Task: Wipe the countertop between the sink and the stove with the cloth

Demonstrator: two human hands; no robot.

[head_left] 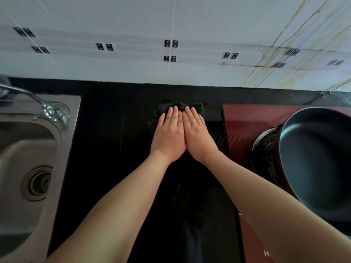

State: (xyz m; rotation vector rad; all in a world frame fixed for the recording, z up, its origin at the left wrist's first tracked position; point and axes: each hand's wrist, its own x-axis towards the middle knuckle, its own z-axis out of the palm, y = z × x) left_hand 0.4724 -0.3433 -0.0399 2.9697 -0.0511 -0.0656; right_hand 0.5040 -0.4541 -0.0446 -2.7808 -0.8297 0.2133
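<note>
A dark, fuzzy cloth [163,109] lies on the black countertop [114,130] near the back wall, between the steel sink [24,149] and the red stove [245,122]. My left hand [169,135] and my right hand [197,135] rest flat on top of the cloth, side by side and touching, fingers straight and pointing at the wall. Most of the cloth is hidden under the palms; only its far edge and left side show.
A chrome tap [45,107] stands at the sink's back corner. A dark pan [319,160] sits on the stove burner [266,154] at the right. A white tiled wall [171,35] with yellowish streaks at the right rises behind the counter.
</note>
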